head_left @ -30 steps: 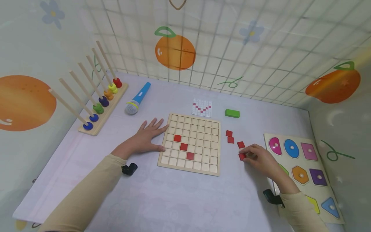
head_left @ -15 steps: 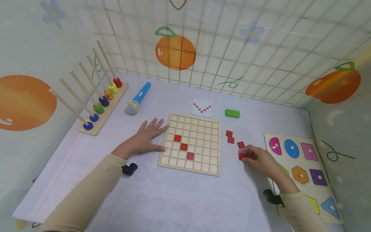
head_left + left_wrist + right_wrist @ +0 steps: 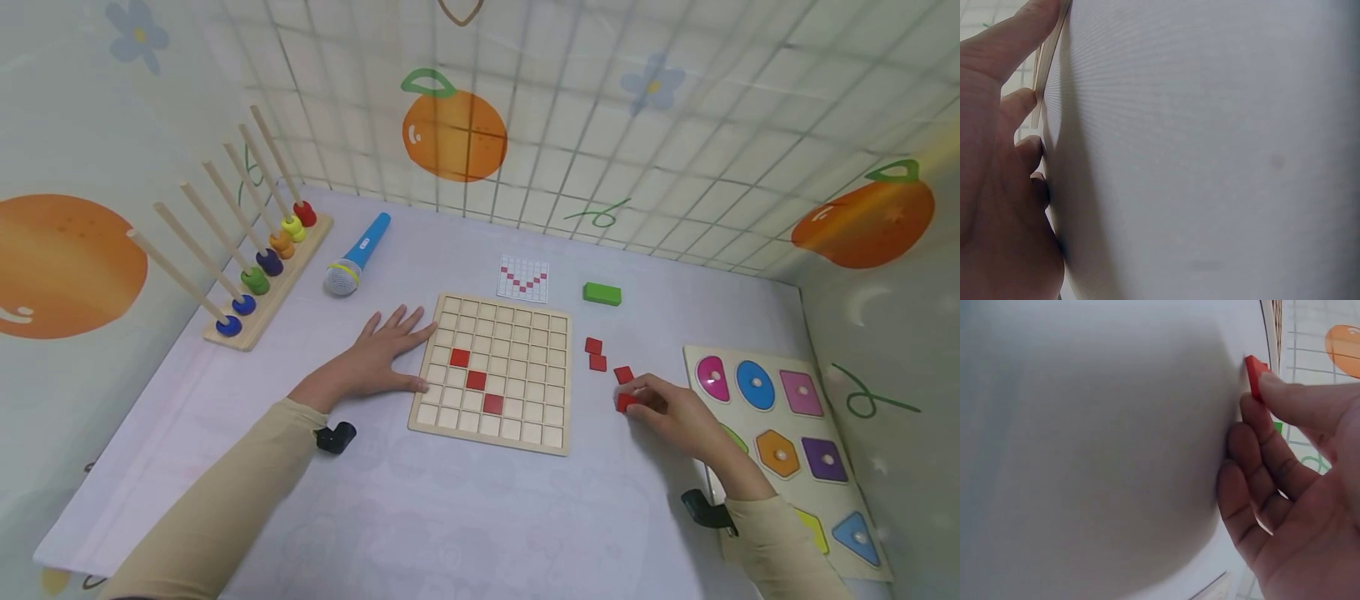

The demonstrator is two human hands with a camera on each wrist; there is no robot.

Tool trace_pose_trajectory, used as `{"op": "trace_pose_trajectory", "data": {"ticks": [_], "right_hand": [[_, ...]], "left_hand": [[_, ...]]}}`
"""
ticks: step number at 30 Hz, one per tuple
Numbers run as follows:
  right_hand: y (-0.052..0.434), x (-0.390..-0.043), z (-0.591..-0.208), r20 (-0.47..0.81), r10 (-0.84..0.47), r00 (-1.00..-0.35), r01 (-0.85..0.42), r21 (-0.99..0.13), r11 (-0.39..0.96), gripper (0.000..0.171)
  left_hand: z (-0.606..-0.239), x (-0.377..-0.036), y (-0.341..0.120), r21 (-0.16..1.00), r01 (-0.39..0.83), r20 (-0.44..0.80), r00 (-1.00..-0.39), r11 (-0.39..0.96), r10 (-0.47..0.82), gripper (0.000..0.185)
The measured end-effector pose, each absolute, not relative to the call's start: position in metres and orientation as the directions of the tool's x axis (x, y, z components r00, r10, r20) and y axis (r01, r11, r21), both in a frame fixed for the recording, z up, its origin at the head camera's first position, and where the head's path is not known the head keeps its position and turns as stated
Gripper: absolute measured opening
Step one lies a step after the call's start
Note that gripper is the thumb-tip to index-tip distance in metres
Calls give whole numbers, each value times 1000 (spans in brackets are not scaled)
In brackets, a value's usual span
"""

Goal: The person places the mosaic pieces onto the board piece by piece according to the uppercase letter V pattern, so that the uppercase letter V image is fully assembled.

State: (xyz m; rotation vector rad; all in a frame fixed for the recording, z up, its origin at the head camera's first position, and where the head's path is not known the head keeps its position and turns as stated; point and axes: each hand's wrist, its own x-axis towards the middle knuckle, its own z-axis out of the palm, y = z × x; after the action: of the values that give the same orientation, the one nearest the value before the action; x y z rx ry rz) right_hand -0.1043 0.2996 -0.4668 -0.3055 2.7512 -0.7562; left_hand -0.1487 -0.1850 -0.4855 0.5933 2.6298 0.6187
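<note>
Three red tiles (image 3: 475,380) already sit in the wooden grid (image 3: 525,325), running in a diagonal line, well to the left of where the right hand (image 3: 678,412) works. That hand has its fingers curled round a fourth red tile (image 3: 626,402), pinching it at the tips against the white table (image 3: 450,517); the right wrist view shows the tile's (image 3: 1254,376) edge caught under a fingertip (image 3: 1279,387). Just beyond the pinch lies another loose tile (image 3: 622,374), and a little further off, towards the grid, a pair of tiles (image 3: 595,353) lie together. Behind the hand, at the wrist side, is the shape puzzle (image 3: 795,417).

Across the grid from the pinch, the left hand (image 3: 378,358) lies flat with fingers spread and straight, holding nothing, its fingertips touching the grid's left edge. Further back from the pinch are a pattern card (image 3: 522,277) and a green block (image 3: 602,292).
</note>
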Motion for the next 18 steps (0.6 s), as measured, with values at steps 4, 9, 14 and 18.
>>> {"op": "trace_pose_trajectory", "data": {"ticks": [4, 9, 14, 18], "right_hand": [[298, -106, -466, -196, -270, -943, -126, -541, 832, 34], [294, -108, -464, -187, -269, -945, -124, -556, 822, 34], [288, -111, -462, -178, -264, -948, -119, -572, 812, 33], [281, -111, -462, -162, -256, -953, -118, -580, 806, 34]], "left_hand": [[-485, -148, -185, 491, 309, -257, -842, 814, 475, 103], [-485, -148, -185, 494, 308, -257, -842, 813, 475, 103], [-484, -148, -185, 491, 312, -255, -841, 813, 477, 103], [-482, -148, -184, 497, 311, -254, -841, 810, 478, 103]]}}
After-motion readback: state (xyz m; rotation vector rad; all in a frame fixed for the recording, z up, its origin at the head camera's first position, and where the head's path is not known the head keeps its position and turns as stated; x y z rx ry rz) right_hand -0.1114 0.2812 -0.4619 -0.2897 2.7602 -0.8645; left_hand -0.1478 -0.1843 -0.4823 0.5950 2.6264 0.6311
